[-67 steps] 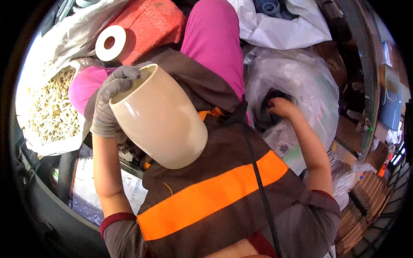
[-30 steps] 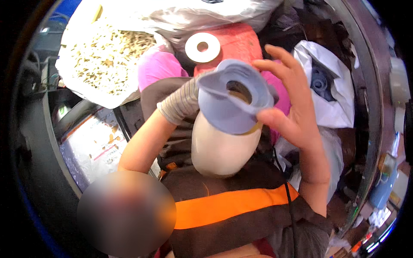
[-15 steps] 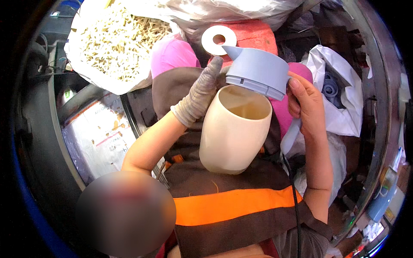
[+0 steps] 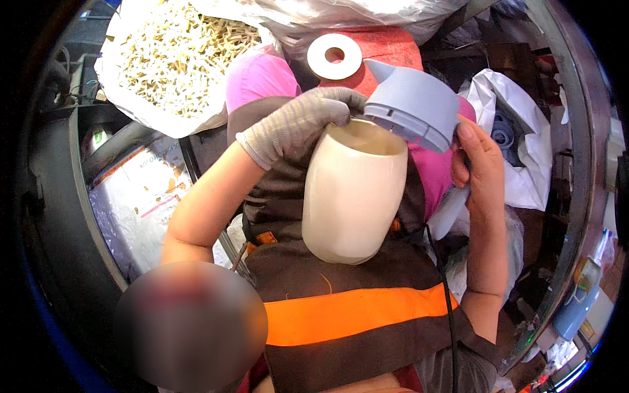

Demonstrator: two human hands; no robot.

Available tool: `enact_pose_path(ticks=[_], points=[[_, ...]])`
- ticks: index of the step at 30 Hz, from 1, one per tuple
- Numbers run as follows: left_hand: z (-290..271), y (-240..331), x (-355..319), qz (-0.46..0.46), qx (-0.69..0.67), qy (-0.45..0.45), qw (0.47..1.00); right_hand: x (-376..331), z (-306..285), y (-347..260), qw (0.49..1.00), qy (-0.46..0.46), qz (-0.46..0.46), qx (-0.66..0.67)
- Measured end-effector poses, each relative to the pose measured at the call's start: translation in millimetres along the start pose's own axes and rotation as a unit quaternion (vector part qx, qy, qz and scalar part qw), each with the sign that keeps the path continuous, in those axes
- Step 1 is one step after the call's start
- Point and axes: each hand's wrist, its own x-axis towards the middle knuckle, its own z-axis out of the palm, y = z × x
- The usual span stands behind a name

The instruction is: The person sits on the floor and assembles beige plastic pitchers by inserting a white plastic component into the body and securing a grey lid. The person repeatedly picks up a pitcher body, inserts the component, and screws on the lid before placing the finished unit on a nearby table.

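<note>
A cream, barrel-shaped jug body [image 4: 354, 196] stands upright on my lap, its mouth uncovered in part. My left hand [image 4: 298, 124], in a striped grey knit glove, is closed at the far left of its rim, with the fingertips partly hidden. Bare, my right hand [image 4: 481, 160] grips the handle side of a grey-blue jug top [image 4: 413, 105] with a pointed spout. That top is tilted above the right part of the mouth, and its lower ring is off the rim at the right. Its handle [image 4: 451, 213] hangs down below my right hand.
An open white sack [image 4: 177, 72] of small pale pieces stands at the far left. A white ring [image 4: 318, 57] lies on red cloth [image 4: 403, 49] ahead. At the right, a white bag [image 4: 534, 124] holds grey-blue parts [image 4: 503, 131]. A black cord [image 4: 449, 295] hangs over my apron.
My left hand has gone from upright and spread beside the jug to bent over its rim. My right hand has shifted the grey-blue top rightward, and the jug body tips slightly less.
</note>
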Motion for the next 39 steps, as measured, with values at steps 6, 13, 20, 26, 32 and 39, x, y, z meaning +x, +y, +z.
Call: enact_pose_path(ticks=[6,13,20,26,32,39], points=[[0.4,-46.8,-4.6,0.021,-0.299,-0.022,0.954,7.9,15.3,0.3,0.999,-0.005,0.014,-0.049],[3.0,-47.5,3.0,0.037,-0.341,-0.003,0.939,17.3,17.2,7.1,0.996,-0.018,0.015,-0.083],[12.9,-47.0,-2.1,0.053,-0.244,0.036,0.968,14.0,17.0,3.0,0.986,-0.021,0.016,-0.165],[23.4,-38.8,-13.4,0.063,-0.131,0.021,0.989,6.4,24.5,19.7,0.963,0.001,-0.081,-0.258],[26.6,-37.4,-14.5,0.065,-0.079,0.027,0.994,3.7,21.8,25.4,0.953,0.0,-0.1,-0.287],[27.7,-40.2,-11.1,0.062,-0.031,0.021,0.997,7.9,16.2,36.7,0.939,-0.003,-0.149,-0.31]])
